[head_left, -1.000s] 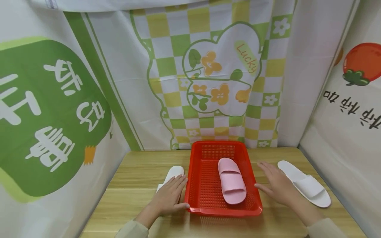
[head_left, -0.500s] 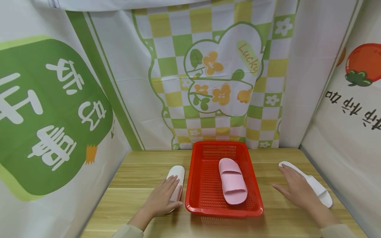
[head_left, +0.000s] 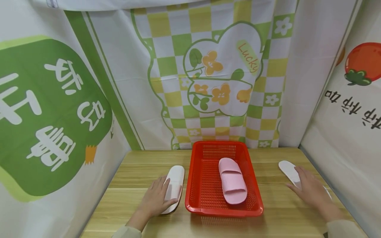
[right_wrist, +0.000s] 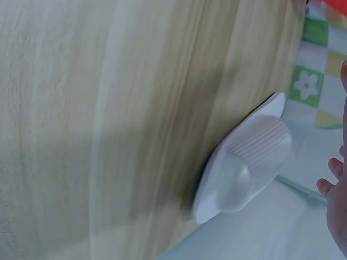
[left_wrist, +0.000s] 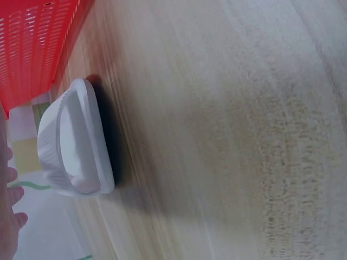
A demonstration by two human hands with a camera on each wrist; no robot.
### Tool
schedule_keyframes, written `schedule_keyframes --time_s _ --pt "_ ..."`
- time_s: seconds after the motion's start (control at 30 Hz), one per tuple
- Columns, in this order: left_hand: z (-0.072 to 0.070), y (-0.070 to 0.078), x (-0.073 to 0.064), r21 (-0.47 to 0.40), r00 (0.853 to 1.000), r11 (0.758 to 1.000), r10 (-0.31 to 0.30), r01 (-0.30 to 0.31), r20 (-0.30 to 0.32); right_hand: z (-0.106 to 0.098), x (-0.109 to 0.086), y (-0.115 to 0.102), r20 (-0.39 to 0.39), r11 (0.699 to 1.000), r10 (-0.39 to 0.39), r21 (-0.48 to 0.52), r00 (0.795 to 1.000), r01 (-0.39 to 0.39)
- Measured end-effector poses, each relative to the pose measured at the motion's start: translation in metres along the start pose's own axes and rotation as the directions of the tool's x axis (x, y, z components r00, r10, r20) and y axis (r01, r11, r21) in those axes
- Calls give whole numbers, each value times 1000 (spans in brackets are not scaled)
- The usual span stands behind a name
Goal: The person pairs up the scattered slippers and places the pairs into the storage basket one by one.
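Note:
On the left of the table lies a white slipper (head_left: 176, 175) with a ribbed strap, its toe end toward the back. My left hand (head_left: 153, 200), fingers loosely spread, overlaps its left side in the head view; the left wrist view has the slipper (left_wrist: 76, 141) apart from the fingertips. At the far right, my right hand (head_left: 311, 191) is over another white slipper (head_left: 288, 170) and hides most of its strap. The right wrist view shows that slipper (right_wrist: 244, 162) flat on the table, fingers relaxed above it. Neither hand grips anything.
Between the hands stands a red perforated basket (head_left: 224, 212) with a pink slipper (head_left: 233, 181) inside, on its right side. The wooden table (head_left: 137, 165) is bounded by a checked curtain (head_left: 208, 122) behind and printed cloth walls on both sides.
My left hand has moved left from the basket's edge to the left white slipper. The right hand has moved right, away from the basket, over the right white slipper. Basket and slippers stay put.

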State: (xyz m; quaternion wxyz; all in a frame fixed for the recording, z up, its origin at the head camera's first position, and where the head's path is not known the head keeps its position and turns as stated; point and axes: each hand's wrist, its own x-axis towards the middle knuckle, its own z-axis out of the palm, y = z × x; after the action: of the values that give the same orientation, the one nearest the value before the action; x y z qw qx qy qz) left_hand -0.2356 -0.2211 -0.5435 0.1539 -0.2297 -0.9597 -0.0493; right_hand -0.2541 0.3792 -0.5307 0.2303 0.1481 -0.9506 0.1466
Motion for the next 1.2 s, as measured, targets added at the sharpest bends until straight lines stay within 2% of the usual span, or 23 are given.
schedule_keyframes --time_s 0.1,0.27,0.4,0.57,0.87,1.1,1.2 --pt "2 -2 0 -4 999 999 -34 34 8 4 -3 10 -22 1000 15 13 1000 -14" --pt "6 -3 0 -1 995 995 -100 100 21 10 -8 26 -92 1000 -9 20 996 11" --pt "8 0 1 -8 990 991 -137 137 -18 12 -12 33 -114 1000 -6 24 993 9" --pt "13 4 3 -26 979 982 -187 186 -81 13 -14 39 -61 998 55 -18 997 -56" --pt "18 13 5 -52 951 952 -303 301 -52 15 -8 45 19 990 140 -20 990 -140" --pt "22 19 5 -38 938 941 -339 337 -80 21 -11 49 35 983 183 -14 983 -182" --pt "23 20 4 -34 934 939 -345 343 -91 20 -12 48 68 976 218 -11 974 -217"
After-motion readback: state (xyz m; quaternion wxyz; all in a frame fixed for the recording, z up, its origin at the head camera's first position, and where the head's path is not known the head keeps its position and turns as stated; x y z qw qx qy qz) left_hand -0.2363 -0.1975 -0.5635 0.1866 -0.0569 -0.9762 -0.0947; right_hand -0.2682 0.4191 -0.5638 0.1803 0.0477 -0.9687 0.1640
